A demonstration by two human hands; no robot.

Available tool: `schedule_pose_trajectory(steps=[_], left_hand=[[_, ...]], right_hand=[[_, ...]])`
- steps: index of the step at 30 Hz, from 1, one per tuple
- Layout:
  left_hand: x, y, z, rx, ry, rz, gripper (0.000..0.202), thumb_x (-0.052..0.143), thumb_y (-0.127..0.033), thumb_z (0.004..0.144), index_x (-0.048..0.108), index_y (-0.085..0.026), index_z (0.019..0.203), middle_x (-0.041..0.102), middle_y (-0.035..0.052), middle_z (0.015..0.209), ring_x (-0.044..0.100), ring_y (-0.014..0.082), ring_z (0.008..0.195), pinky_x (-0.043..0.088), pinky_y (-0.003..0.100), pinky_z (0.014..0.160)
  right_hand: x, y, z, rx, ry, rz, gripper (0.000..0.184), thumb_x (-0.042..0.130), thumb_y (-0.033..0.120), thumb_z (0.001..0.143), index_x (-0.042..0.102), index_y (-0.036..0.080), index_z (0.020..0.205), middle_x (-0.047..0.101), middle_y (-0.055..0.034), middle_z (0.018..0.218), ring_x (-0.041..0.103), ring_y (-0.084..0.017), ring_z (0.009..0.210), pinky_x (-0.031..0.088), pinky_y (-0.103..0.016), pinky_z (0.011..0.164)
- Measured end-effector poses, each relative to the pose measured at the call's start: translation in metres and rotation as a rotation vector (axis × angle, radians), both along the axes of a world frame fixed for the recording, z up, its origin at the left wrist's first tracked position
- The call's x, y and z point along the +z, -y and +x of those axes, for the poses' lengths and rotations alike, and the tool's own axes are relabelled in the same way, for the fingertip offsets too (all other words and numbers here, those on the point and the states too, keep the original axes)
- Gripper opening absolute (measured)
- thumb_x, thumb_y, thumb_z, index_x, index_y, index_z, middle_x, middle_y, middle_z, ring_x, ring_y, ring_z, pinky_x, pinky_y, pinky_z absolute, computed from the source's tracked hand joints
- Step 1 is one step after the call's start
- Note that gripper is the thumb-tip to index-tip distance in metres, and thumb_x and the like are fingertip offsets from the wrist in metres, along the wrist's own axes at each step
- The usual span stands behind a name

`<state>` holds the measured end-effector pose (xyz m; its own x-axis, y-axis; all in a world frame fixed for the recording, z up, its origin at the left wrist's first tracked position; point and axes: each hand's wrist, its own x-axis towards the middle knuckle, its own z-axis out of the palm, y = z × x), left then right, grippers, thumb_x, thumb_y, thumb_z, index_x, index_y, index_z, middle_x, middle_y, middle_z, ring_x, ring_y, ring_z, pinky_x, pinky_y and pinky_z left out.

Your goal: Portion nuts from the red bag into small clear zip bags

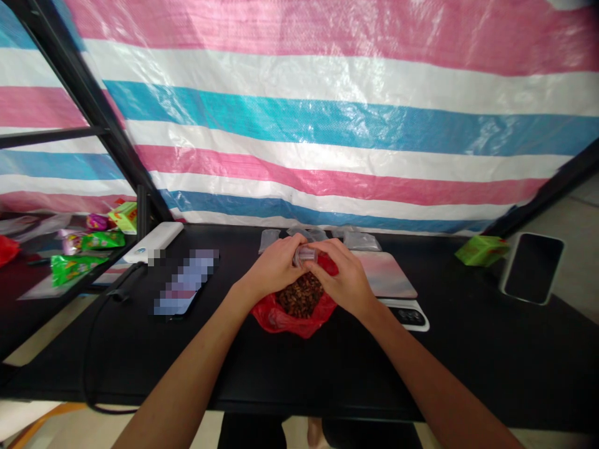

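My left hand (274,267) and my right hand (339,275) meet above a red plastic bag (274,317), pinching a small clear plastic container (305,255) between their fingertips. The container's contents and any lid are hard to make out. The open bag lies on the black table (468,349), holding a heap of small brown dried pieces (299,296). My hands partly hide the bag's far side.
Small clear plastic bags (369,242) lie behind my hands. A pastel pad (386,274), a phone (185,282), a white power bank (153,242), a green box (482,251) and a black cable (88,355) share the table. Colourful snack packets (79,254) sit to the left.
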<state>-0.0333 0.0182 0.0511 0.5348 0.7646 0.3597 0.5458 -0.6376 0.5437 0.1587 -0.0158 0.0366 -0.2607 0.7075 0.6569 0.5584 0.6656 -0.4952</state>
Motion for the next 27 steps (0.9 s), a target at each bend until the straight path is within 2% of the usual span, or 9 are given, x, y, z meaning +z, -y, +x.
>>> schedule_pose_trajectory(steps=[5, 8, 11, 16, 18, 23, 27], left_hand=[[0.001, 0.002, 0.000, 0.037, 0.100, -0.074, 0.023, 0.064, -0.039, 0.091, 0.053, -0.023, 0.103, 0.065, 0.0028, 0.092, 0.062, 0.0227, 0.083, 0.041, 0.030, 0.070], [-0.001, 0.002, 0.001, 0.034, 0.127, -0.103, 0.025, 0.065, -0.041, 0.091, 0.053, -0.023, 0.104, 0.063, 0.0009, 0.089, 0.061, 0.0212, 0.078, 0.039, 0.029, 0.068], [-0.004, 0.001, 0.001, 0.020, 0.155, -0.137, 0.024, 0.063, -0.043, 0.093, 0.053, -0.024, 0.103, 0.062, -0.0010, 0.084, 0.059, 0.0195, 0.075, 0.038, 0.028, 0.067], [-0.008, -0.004, -0.003, 0.053, 0.198, -0.157, 0.022, 0.061, -0.044, 0.094, 0.052, -0.025, 0.099, 0.063, -0.0008, 0.082, 0.058, 0.0196, 0.074, 0.039, 0.028, 0.067], [-0.008, -0.006, -0.007, 0.068, 0.194, -0.163, 0.022, 0.061, -0.045, 0.093, 0.052, -0.025, 0.098, 0.063, -0.0008, 0.080, 0.058, 0.0199, 0.073, 0.038, 0.028, 0.066], [0.000, -0.009, -0.017, 0.108, 0.214, -0.161, 0.022, 0.063, -0.044, 0.091, 0.055, -0.024, 0.094, 0.061, -0.0013, 0.075, 0.056, 0.0190, 0.069, 0.038, 0.029, 0.065], [0.006, -0.012, -0.028, 0.158, 0.286, -0.165, 0.021, 0.068, -0.043, 0.086, 0.060, -0.023, 0.085, 0.061, -0.0007, 0.072, 0.052, 0.0178, 0.066, 0.038, 0.029, 0.064]], right_hand=[[0.001, -0.002, 0.001, 0.015, -0.012, 0.058, 0.028, 0.055, 0.023, 0.102, 0.061, 0.027, 0.128, 0.062, -0.0094, 0.129, 0.059, -0.024, 0.125, 0.047, -0.042, 0.111], [0.001, -0.002, 0.002, 0.046, -0.016, 0.072, 0.029, 0.050, 0.018, 0.102, 0.062, 0.028, 0.127, 0.061, -0.0084, 0.133, 0.058, -0.023, 0.128, 0.046, -0.043, 0.113], [0.002, -0.002, 0.004, 0.012, -0.043, 0.100, 0.028, 0.053, 0.020, 0.101, 0.062, 0.028, 0.126, 0.062, -0.0091, 0.130, 0.060, -0.025, 0.122, 0.050, -0.044, 0.108], [0.007, -0.005, 0.010, -0.134, -0.071, 0.089, 0.033, 0.058, 0.026, 0.099, 0.060, 0.027, 0.132, 0.063, -0.0103, 0.120, 0.063, -0.026, 0.108, 0.053, -0.044, 0.099], [0.009, -0.007, 0.014, -0.138, -0.053, 0.081, 0.031, 0.057, 0.026, 0.099, 0.062, 0.027, 0.129, 0.064, -0.0101, 0.118, 0.062, -0.026, 0.108, 0.052, -0.044, 0.098], [0.012, -0.009, 0.020, 0.048, 0.186, -0.029, 0.028, 0.059, 0.017, 0.094, 0.068, 0.026, 0.120, 0.069, -0.0087, 0.116, 0.062, -0.028, 0.112, 0.048, -0.046, 0.102], [0.008, -0.008, 0.019, 0.188, 0.338, -0.171, 0.029, 0.062, 0.009, 0.089, 0.071, 0.025, 0.111, 0.072, -0.0063, 0.113, 0.063, -0.025, 0.108, 0.047, -0.043, 0.100]])
